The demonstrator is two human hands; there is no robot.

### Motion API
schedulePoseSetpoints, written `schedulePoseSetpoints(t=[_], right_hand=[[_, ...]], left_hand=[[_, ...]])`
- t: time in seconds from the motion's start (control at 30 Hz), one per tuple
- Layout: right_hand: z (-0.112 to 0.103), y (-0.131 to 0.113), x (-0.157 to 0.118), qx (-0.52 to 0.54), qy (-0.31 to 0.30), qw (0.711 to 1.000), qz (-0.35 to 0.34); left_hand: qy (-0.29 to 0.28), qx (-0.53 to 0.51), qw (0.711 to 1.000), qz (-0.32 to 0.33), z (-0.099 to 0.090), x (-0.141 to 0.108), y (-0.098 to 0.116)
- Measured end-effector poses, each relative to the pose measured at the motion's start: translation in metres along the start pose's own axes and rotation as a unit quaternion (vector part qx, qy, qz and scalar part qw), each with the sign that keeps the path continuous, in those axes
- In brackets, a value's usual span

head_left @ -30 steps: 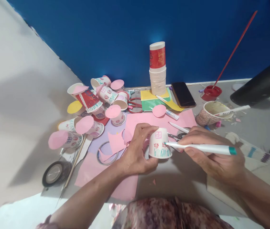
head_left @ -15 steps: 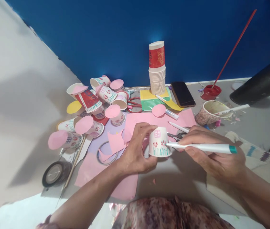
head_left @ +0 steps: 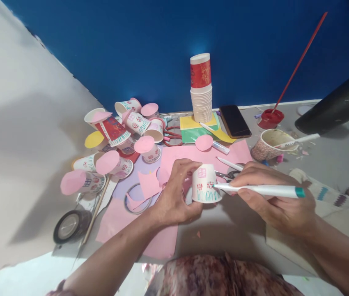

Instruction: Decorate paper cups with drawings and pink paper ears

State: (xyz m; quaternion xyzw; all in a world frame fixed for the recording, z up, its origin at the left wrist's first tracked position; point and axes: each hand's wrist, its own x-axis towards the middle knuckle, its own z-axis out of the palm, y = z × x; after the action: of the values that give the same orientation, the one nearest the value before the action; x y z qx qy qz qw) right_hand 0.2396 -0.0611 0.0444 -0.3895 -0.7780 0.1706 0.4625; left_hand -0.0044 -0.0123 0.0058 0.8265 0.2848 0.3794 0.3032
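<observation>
A white paper cup (head_left: 205, 177) is upside down in my left hand (head_left: 179, 195), gripped at its top and bottom edges. Its side carries a pink window, red flowers and green grass strokes. My right hand (head_left: 273, 201) holds a white marker (head_left: 267, 190) with a green end, and its tip touches the cup by the right flower. Behind the right hand lie scissors (head_left: 225, 175), partly hidden, and another white pen (head_left: 228, 163). Pink paper (head_left: 159, 242) spreads under and beyond the left forearm.
Several decorated cups with pink paper discs (head_left: 108, 161) crowd the left side. A stack of paper cups (head_left: 201, 98), a phone (head_left: 235, 120), a red paint pot (head_left: 270, 119) and a patterned cup (head_left: 267, 144) stand behind. Black tape (head_left: 66, 227) lies front left.
The whole view has shifted very slightly. Both hands keep their grips, and the marker tip stays at the cup beside the right flower.
</observation>
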Motion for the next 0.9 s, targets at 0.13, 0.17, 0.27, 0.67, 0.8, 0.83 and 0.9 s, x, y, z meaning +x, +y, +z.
schedulePoseSetpoints(t=[0.13,0.17,0.27,0.67,0.8,0.83,0.9], right_hand=[[0.0012,-0.0003,0.0003,-0.003,0.001,1.0,-0.007],[0.0014,-0.0003,0.0004,-0.002,0.002,1.0,-0.008],[0.0019,0.0,0.0003,0.002,0.004,1.0,-0.008],[-0.0006,-0.0011,0.0015,-0.004,0.002,1.0,-0.015],[-0.0026,-0.0021,0.0024,0.003,0.023,1.0,0.004],[-0.0027,-0.0022,0.0023,0.004,0.021,1.0,0.003],[-0.0025,-0.002,0.0021,0.007,0.013,1.0,-0.004]], left_hand=[[0.002,-0.006,1.0,-0.004,0.0008,-0.0007,-0.0004],[0.003,-0.006,1.0,-0.004,0.001,-0.0008,-0.0005],[0.003,-0.01,1.0,-0.006,0.0015,-0.0009,-0.0007],[0.01,-0.019,1.0,-0.006,0.0031,-0.0021,-0.0043],[0.005,-0.028,0.999,-0.017,0.0027,-0.0031,-0.0059],[0.004,-0.028,0.999,-0.018,0.0026,-0.0034,-0.0061],[0.005,-0.027,0.999,-0.019,0.0027,-0.0039,-0.0064]])
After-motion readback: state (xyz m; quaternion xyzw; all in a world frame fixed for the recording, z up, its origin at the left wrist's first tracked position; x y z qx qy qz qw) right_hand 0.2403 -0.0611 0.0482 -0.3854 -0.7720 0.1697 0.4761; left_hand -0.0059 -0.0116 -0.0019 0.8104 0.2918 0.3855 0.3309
